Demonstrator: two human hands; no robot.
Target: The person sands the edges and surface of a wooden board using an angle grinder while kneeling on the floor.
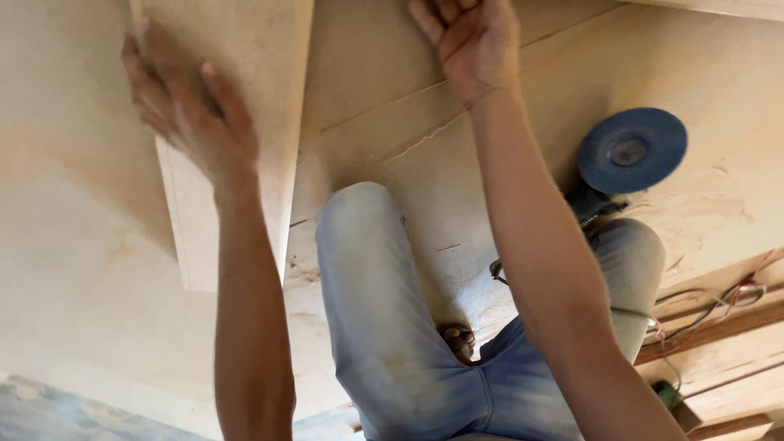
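Observation:
My left hand [189, 110] reaches forward and rests flat with spread fingers on a pale fibreboard panel [261, 98] that lies on larger plywood sheets. My right hand [472, 41] is stretched out at the top of the view, fingers curled, over a plywood sheet [384, 131]; whether it grips anything is not visible. My legs in dusty light-blue jeans [384, 327] kneel on the plywood below both arms.
An angle grinder with a blue disc [630, 149] lies on the plywood at the right, beside my right knee. Red and white cables [719, 298] trail along wooden boards at the lower right. A large pale board [73, 245] fills the left side.

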